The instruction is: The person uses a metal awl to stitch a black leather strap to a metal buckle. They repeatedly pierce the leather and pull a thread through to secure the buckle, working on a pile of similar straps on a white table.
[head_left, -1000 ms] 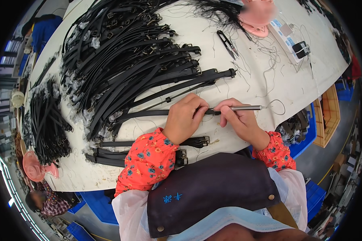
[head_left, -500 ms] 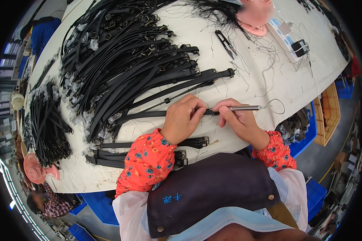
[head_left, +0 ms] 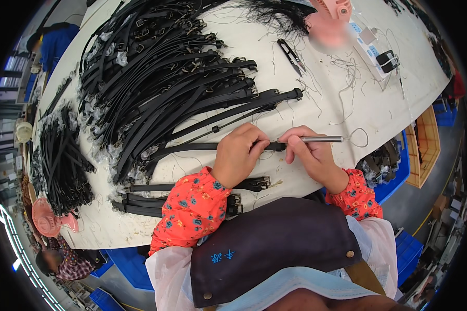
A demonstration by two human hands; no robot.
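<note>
My left hand (head_left: 240, 154) is closed with thumb and forefinger pinched on a black leather strap (head_left: 192, 147), near its end. The strap runs left from the hand toward the pile, and its dark end shows between my two hands. My right hand (head_left: 312, 155) grips a slim, pen-shaped metal tool (head_left: 323, 139), held almost level. Its tip points at the left fingertips, and a thin wire or cord loop (head_left: 359, 137) curls at its back end. What exactly the tip touches is too small to make out.
A large pile of black buckled straps (head_left: 155, 83) covers the table's left side. More straps (head_left: 249, 184) lie near my left sleeve. Thread snips (head_left: 290, 56), loose threads, a power strip (head_left: 371, 52) and a pink fan (head_left: 331, 23) lie beyond. A blue bin (head_left: 399, 171) stands at right.
My right hand has shifted slightly right with the tool, widening the gap to my left hand. The pink fan's head at the top has turned.
</note>
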